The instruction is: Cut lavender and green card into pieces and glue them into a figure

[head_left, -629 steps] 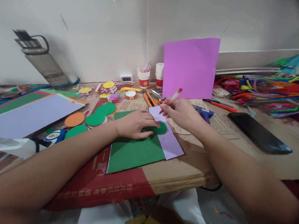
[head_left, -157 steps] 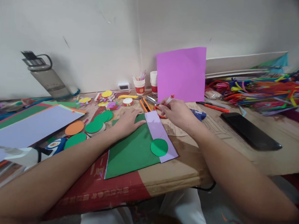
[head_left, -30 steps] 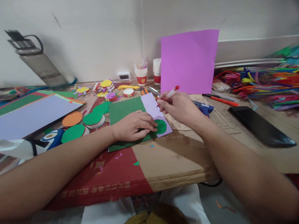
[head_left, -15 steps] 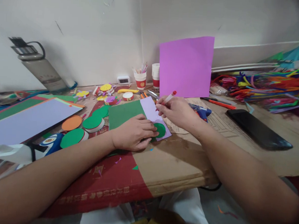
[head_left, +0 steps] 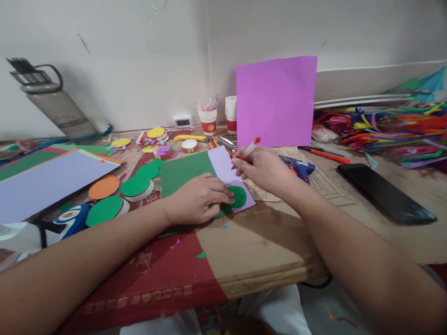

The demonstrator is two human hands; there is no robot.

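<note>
My left hand (head_left: pixel 194 200) rests on a green sheet (head_left: pixel 188 168), palm down with nothing gripped. Its fingertips press the left edge of a green paper circle (head_left: pixel 238 197), the index finger stretched onto it. That circle lies on the lower end of a light purple paper strip (head_left: pixel 223 162), which overlaps the green sheet. My right hand (head_left: pixel 263 169) is closed around a white pen (head_left: pixel 251 148) with a red end. The pen slants over the strip just above the circle; its tip is partly hidden by my fingers, so I cannot tell whether it touches the paper.
Green-topped round boxes (head_left: pixel 107 210) and an orange disc (head_left: pixel 104 186) lie left. A blue glue gun (head_left: pixel 300 169) sits behind my right wrist, a phone (head_left: pixel 387 193) farther right. A purple sheet (head_left: pixel 275 102) stands by paper cups (head_left: pixel 208 121). A bottle (head_left: pixel 59 109) stands back left.
The left fingers have drawn in slightly, uncovering more of the green circle. My right hand holds the pen in nearly the same place. The whole view has shifted a little.
</note>
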